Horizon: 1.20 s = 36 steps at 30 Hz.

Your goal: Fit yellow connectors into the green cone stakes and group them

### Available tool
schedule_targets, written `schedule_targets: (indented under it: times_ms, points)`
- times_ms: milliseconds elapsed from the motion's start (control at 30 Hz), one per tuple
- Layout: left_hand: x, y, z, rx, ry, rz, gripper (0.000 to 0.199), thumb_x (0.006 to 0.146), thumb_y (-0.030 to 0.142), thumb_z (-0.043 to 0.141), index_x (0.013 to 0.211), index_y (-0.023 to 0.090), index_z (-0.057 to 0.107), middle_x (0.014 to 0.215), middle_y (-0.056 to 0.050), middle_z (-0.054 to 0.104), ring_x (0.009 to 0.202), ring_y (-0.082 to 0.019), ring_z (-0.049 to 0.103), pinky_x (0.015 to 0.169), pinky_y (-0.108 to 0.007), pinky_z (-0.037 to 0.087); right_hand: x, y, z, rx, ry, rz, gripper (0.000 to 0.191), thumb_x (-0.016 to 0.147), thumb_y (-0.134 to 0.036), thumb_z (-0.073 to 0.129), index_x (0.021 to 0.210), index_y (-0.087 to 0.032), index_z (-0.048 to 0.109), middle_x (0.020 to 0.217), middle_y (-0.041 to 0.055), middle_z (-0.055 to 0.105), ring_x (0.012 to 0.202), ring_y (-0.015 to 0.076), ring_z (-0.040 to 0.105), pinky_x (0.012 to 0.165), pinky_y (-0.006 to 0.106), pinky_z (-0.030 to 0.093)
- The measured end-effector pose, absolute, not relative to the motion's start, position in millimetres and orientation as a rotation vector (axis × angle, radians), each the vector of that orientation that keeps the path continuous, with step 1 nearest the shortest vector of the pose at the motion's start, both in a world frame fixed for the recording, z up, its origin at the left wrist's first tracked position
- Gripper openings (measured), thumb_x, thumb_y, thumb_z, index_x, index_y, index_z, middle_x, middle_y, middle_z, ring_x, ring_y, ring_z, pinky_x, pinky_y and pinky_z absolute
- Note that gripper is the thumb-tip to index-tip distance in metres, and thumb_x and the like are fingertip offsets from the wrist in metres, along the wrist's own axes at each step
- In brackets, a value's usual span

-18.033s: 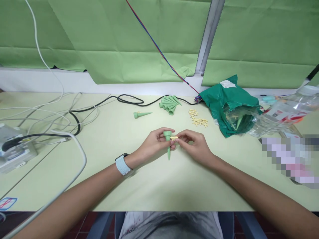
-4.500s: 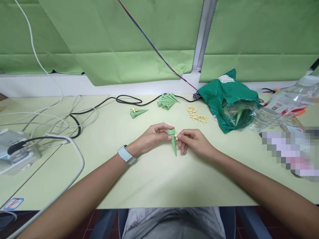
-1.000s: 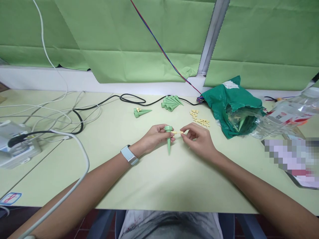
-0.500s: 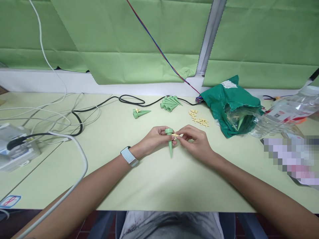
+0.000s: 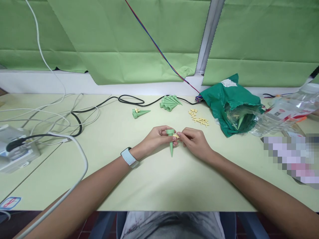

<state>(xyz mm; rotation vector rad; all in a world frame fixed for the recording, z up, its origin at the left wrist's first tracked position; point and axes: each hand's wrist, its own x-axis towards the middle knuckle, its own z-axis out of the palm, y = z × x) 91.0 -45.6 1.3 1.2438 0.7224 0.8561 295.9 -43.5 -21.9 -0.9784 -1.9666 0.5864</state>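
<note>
Nearest the camera I had the wearer's lap, in pale grey cloth (image 5: 171, 227), below the front edge of a cream table (image 5: 161, 196). At left a thick white cable (image 5: 84, 172) crossed over the left forearm; a blue-bordered sticker (image 5: 10, 202) lay near the table's corner. A watch with a light blue strap (image 5: 129, 157) sat on the left wrist.

Left hand (image 5: 155, 138): thumb and fingers clamped on a green spike (image 5: 171, 150), cap up, point down, above the middle of the table. Right hand (image 5: 195, 141): thumb and forefinger pinched on a small yellow piece (image 5: 175, 136), set against the spike's side just under the cap. I could not tell whether it had entered the spike.

To the right, half under pixelation, I noted a flat item (image 5: 294, 162) that I could not identify. Beyond the hands lay loose yellow parts (image 5: 200, 121) in two clusters, and, farther left, two green spikes side by side (image 5: 142, 113) with yellow fittings (image 5: 137, 110). A pile of green spikes (image 5: 170, 103) lay behind, close to a black cable (image 5: 129, 98). Right of these, a torn green bag (image 5: 230, 96) touched a clear bottle (image 5: 281, 114). Farthest off I recorded green sheets (image 5: 139, 36) covering the wall.
</note>
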Motion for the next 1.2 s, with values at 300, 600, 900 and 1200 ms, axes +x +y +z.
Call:
schedule_targets:
  times_ms: [300,600,900,1200]
  points:
    - [91.8,-45.1,0.4,1.242,0.703,0.899,0.026,0.082,0.028,0.081,0.098,0.011,0.069,0.085,-0.01,0.073,0.083,-0.02,0.07,0.086,-0.037,0.053,295.7,-48.7,-19.8,-0.83,-1.878,0.726,0.015,0.094,-0.035,0.066,0.099,-0.022,0.068,0.089,0.0034,0.071,0.07,0.0153,0.066,0.064,0.028,0.053]
    - [93.4,-46.0,0.7,1.243,0.695,0.883,0.027,0.082,0.029,0.081,0.097,0.011,0.069,0.084,-0.01,0.073,0.083,-0.021,0.071,0.087,-0.038,0.053,302.0,-47.4,-17.1,-0.941,-2.012,0.618,0.028,0.104,-0.038,0.05,0.085,-0.021,0.062,0.077,0.0016,0.065,0.063,0.0143,0.056,0.062,0.028,0.043]
    - [94.5,-48.2,1.6,1.159,0.687,0.836,0.024,0.08,0.027,0.082,0.093,0.011,0.07,0.08,-0.009,0.072,0.08,-0.02,0.069,0.084,-0.037,0.053,300.4,-46.7,-16.3,-1.004,-2.134,0.672,0.04,0.107,-0.037,0.039,0.073,-0.021,0.052,0.064,-0.0021,0.054,0.059,0.0136,0.046,0.057,0.026,0.034]
    - [95.2,-48.9,1.9,1.15,0.705,0.883,0.023,0.079,0.025,0.083,0.093,0.011,0.071,0.08,-0.008,0.072,0.079,-0.019,0.069,0.085,-0.036,0.053,297.3,-46.9,-15.7,-0.962,-2.117,0.851,0.038,0.107,-0.033,0.035,0.077,-0.021,0.055,0.069,-0.0018,0.06,0.06,0.0134,0.05,0.057,0.025,0.034]
